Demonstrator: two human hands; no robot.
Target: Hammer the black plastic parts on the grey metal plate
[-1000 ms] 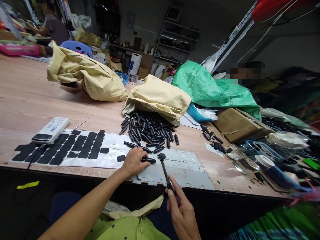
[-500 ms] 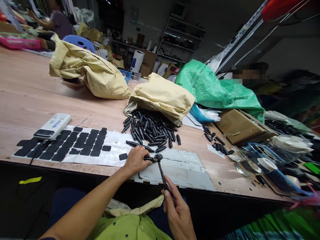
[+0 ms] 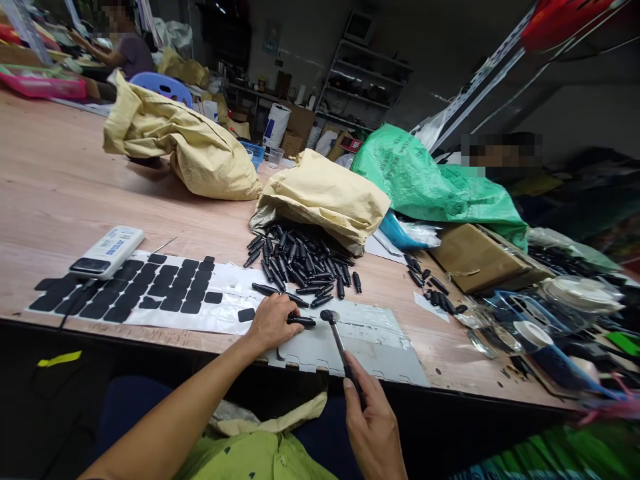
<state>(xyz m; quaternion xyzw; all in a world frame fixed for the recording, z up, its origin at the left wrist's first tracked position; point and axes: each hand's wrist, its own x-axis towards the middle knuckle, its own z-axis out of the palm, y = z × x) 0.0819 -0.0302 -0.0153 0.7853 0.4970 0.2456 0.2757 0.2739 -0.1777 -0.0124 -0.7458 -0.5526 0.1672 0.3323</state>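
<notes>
My left hand (image 3: 273, 320) is closed on a black cylindrical part (image 3: 303, 321), which lies sideways with its narrower end pointing right. In my right hand (image 3: 373, 417) is a ratchet wrench (image 3: 340, 343), gripped by its dark handle. Its round head is up and to the left, a short way right of the part's end and apart from it. Both are over a grey board (image 3: 360, 350) at the table's front edge. Just beyond my left hand lie another black part (image 3: 266, 289) and a pile of similar black parts (image 3: 305, 260).
A yellow sack (image 3: 325, 193) stands behind the pile, another yellow sack (image 3: 185, 143) farther left. Black square pads (image 3: 117, 293) on a white sheet and a white device (image 3: 107, 252) lie left. A cardboard box (image 3: 480, 257) and plastic containers (image 3: 583, 293) crowd the right. A person (image 3: 133, 50) sits far left.
The ratchet wrench has moved right with my right hand, away from the end of the black part. My left hand stays in place, still holding the part.
</notes>
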